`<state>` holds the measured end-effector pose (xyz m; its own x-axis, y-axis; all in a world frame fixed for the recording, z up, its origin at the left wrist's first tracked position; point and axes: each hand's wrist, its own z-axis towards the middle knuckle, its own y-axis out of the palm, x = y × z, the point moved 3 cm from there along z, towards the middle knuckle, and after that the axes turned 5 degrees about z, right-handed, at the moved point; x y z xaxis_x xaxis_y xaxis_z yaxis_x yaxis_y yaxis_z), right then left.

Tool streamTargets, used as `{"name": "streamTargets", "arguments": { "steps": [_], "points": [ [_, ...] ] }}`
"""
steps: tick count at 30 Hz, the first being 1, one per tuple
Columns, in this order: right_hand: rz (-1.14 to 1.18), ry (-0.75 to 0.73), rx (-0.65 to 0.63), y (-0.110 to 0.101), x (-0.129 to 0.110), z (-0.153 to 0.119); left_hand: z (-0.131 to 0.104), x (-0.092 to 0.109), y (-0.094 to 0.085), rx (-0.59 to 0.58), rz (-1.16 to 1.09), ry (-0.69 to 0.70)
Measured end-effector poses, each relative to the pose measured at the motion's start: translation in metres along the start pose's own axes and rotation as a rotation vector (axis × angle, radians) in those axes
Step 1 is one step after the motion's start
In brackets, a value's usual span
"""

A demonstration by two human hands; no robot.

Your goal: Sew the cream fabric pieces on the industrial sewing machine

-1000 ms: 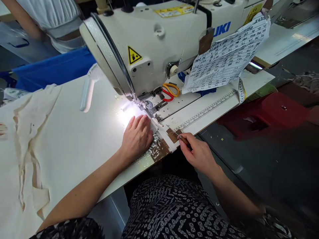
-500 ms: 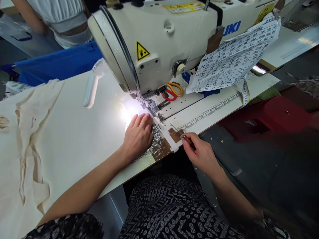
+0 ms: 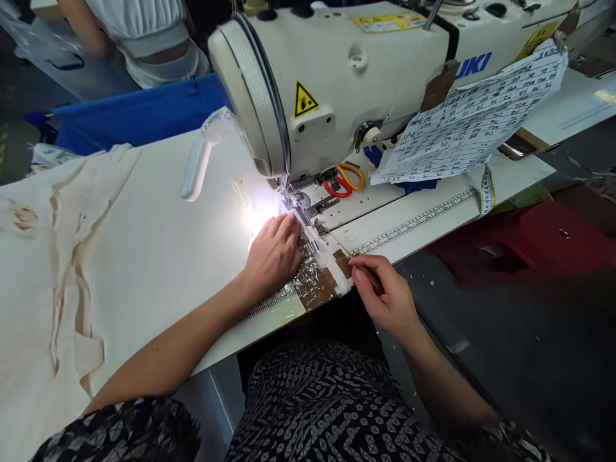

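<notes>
Since the frame 1 s ago, both hands sit closer to the needle and the white strip (image 3: 332, 260) has fed further under the machine; the whole view has also slid right. Head view: left hand (image 3: 275, 255) lies flat on the cream cloth (image 3: 144, 237), fingers together and stretched, tips just beside the presser foot (image 3: 302, 200) in the lamp glare. Right hand (image 3: 387, 296) is at the table edge, thumb and forefinger pinched on a thin brown-handled tool (image 3: 369, 277), tip touching the strip's near end by the brown tape patch (image 3: 315, 292). Strip runs from the foot back toward the person, btwn the two hands. To do this well, I'd judge: keep the left palm light so cloth glides, hold the strip straight w/ the tool, keep fingertips off the needle line, feed evenly. Scissors (image 3: 344, 179) and a paper sheet (image 3: 471, 122) lie behind the sewing machine (image 3: 366, 83); a ruler strip (image 3: 414, 221) edges the table (image 3: 520, 170). Another person stands far left, behind blue cloth (image 3: 139, 112).
</notes>
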<state>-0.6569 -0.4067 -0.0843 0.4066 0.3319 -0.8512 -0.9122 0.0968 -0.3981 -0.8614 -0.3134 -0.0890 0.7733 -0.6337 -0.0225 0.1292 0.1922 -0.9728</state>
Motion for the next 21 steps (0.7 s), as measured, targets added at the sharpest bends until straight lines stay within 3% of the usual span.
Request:
{"name": "streamTargets", "arguments": {
  "steps": [8, 15, 21],
  "points": [
    [-0.135, -0.356, -0.029, 0.035, -0.007, 0.031, 0.009, -0.010, 0.000, -0.003, -0.027, -0.060],
    [-0.504, -0.379, -0.064, 0.063, 0.002, 0.049, 0.006, -0.017, 0.006, 0.059, -0.146, -0.042],
    [-0.633, -0.350, -0.097, 0.072, 0.005, 0.057, 0.007, -0.017, 0.006, 0.054, -0.128, -0.047]
  ]
}}
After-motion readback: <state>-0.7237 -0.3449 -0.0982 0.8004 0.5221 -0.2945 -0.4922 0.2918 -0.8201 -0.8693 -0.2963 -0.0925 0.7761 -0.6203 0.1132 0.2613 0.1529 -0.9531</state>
